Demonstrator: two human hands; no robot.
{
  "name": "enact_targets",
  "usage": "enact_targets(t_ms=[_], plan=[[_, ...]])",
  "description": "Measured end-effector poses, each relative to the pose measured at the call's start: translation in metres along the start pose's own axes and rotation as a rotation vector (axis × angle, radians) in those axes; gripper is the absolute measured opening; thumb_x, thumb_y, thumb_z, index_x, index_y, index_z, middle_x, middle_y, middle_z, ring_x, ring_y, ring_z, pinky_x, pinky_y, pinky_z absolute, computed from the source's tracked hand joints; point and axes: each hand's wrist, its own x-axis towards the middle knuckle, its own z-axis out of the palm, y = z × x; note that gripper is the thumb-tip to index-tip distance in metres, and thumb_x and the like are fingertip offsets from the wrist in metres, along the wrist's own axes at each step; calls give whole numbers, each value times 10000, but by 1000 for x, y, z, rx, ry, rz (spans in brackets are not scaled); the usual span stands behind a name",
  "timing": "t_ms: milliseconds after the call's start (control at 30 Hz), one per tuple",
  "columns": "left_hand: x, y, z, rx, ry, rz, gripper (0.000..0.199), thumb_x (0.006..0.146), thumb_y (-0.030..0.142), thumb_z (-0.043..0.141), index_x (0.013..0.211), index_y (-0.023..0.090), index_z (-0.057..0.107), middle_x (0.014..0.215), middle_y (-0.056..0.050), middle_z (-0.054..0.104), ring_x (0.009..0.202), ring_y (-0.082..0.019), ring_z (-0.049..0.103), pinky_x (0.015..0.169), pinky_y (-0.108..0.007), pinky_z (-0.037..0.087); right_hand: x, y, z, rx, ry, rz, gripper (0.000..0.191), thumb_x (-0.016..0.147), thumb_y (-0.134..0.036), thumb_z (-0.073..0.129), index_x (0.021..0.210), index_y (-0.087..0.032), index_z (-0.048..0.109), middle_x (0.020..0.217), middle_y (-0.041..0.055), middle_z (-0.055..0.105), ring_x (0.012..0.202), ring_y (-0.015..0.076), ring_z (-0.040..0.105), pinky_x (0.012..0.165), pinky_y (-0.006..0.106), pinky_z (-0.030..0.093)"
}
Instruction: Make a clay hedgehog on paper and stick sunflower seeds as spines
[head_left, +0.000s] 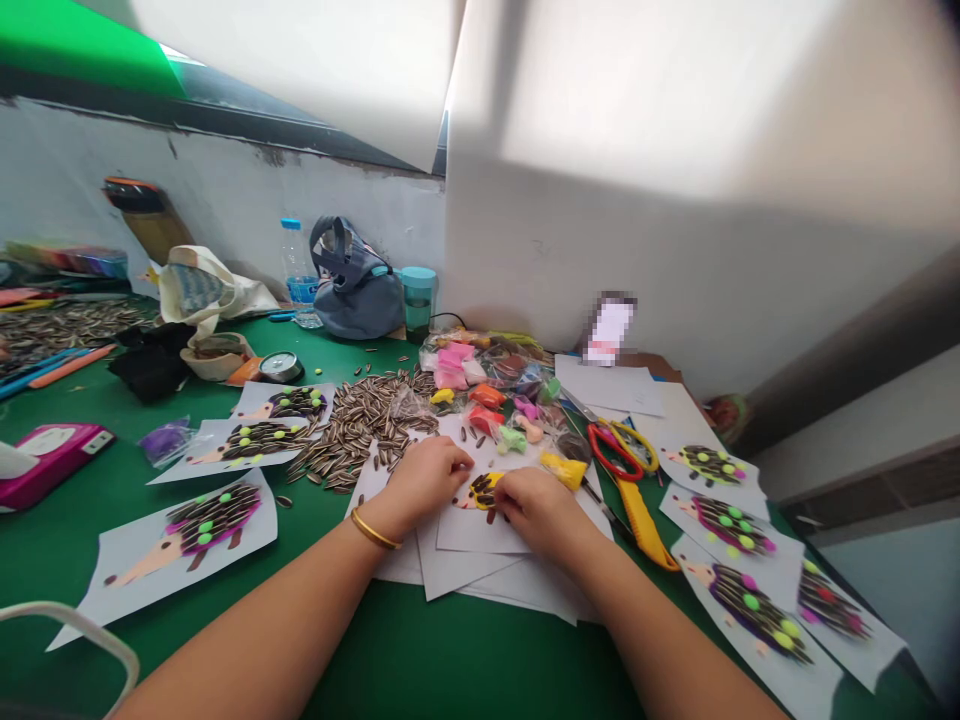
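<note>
A small hedgehog picture (484, 490), with yellow clay and dark striped sunflower seeds on its back, lies on white paper (480, 537) between my hands. My right hand (540, 510) has its fingertips pinched together over the right side of the hedgehog; whatever they hold is hidden. My left hand (429, 482), with a gold bangle on the wrist, rests at the paper's left side. Its thumb and fingers are closed together near the hedgehog's head, and I cannot make out anything in them. A pile of sunflower seeds (352, 430) spreads just beyond my left hand.
Bags of coloured clay (487, 395) lie behind the paper. Red-handled scissors (615, 450) and a yellow utility knife (643, 525) lie to the right. Finished-looking hedgehog pictures (214, 525) flank both sides. A blue bag (360, 295) and a teal-lidded cup (418, 300) stand at the wall.
</note>
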Motion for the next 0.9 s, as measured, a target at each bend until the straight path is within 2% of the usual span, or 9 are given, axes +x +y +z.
enact_targets(t_ms=[133, 267, 367, 467, 567, 633, 800, 900], plan=[[0, -2, 2, 16, 6, 30, 233, 845, 187, 595, 953, 244, 793, 928, -58, 727, 896, -217, 637, 828, -323, 454, -2, 2, -3, 8, 21, 9, 144, 825, -76, 632, 750, -198, 617, 789, 5, 665, 776, 165, 579, 716, 265, 393], [-1, -4, 1, 31, 8, 49, 229, 841, 188, 610, 948, 258, 799, 912, -53, 727, 870, -218, 638, 795, -322, 450, -4, 9, -7, -28, 139, 64, 46, 857, -159, 601, 842, -199, 618, 846, 34, 662, 795, 190, 584, 719, 293, 425], [-1, -6, 1, 10, 8, 67, 198, 841, 208, 628, 914, 265, 803, 906, -49, 722, 840, -210, 637, 762, -313, 452, -3, 14, -8, -46, 200, 97, 187, 879, -117, 499, 980, -193, 636, 979, 71, 689, 920, 221, 611, 826, 341, 449], [1, -6, 1, 14, 60, 77, 195, 848, 200, 620, 923, 252, 793, 940, -49, 719, 886, -215, 639, 804, -319, 457, -1, 15, -7, -61, 147, 157, 288, 859, -74, 461, 1047, -189, 646, 1029, 83, 703, 958, 233, 627, 846, 354, 456], [6, -5, 2, 103, 180, 70, 270, 884, 181, 565, 1078, 239, 745, 1146, -69, 699, 1058, -246, 610, 892, -362, 428, 1, 12, -8, -75, 82, 192, 318, 841, -52, 456, 1047, -183, 659, 1014, 82, 711, 935, 224, 633, 830, 337, 461], [9, -3, 2, 165, 196, 76, 289, 911, 174, 523, 1104, 241, 726, 1227, -69, 680, 1116, -254, 592, 906, -386, 406, 2, 10, -8, -76, 74, 201, 341, 829, -36, 458, 1061, -177, 663, 1034, 85, 712, 950, 218, 631, 848, 330, 460], [12, -1, -1, 272, 152, 2, 223, 908, 197, 532, 856, 212, 748, 973, -72, 742, 969, -255, 632, 818, -390, 385, 0, 8, -11, -90, 49, 193, 344, 840, -48, 479, 1084, -186, 680, 1063, 81, 710, 992, 214, 623, 885, 324, 453], [12, 0, -3, 305, 137, -46, 173, 884, 203, 562, 835, 201, 728, 901, -80, 728, 906, -258, 642, 768, -375, 390, -1, 7, -11, -132, 23, 181, 298, 868, -91, 494, 1047, -206, 702, 1032, 79, 701, 977, 214, 617, 870, 324, 457]])
